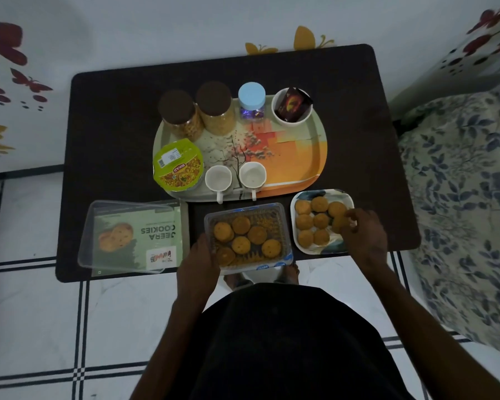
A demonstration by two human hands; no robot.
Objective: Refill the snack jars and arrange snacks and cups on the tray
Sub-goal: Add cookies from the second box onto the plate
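A clear plastic cookie box [283,226] with several cookies sits at the table's front edge. My left hand [198,264] grips its left side. To its right lies a square plate [296,243] covered with several cookies. My right hand [361,232] pinches one cookie [339,222] at the plate's right edge. Behind them a patterned tray [295,157] carries two brown-lidded jars [179,111] [215,101], a blue-lidded jar [251,96], a white bowl with a dark packet [292,106], a snack cup [178,166] and two white cups [218,177] [252,174].
The box's clear lid [98,226] lies on a green cookie sleeve [156,223] at the front left of the dark table [110,111]. A floral bedspread [459,197] lies to the right. White tiled floor is below.
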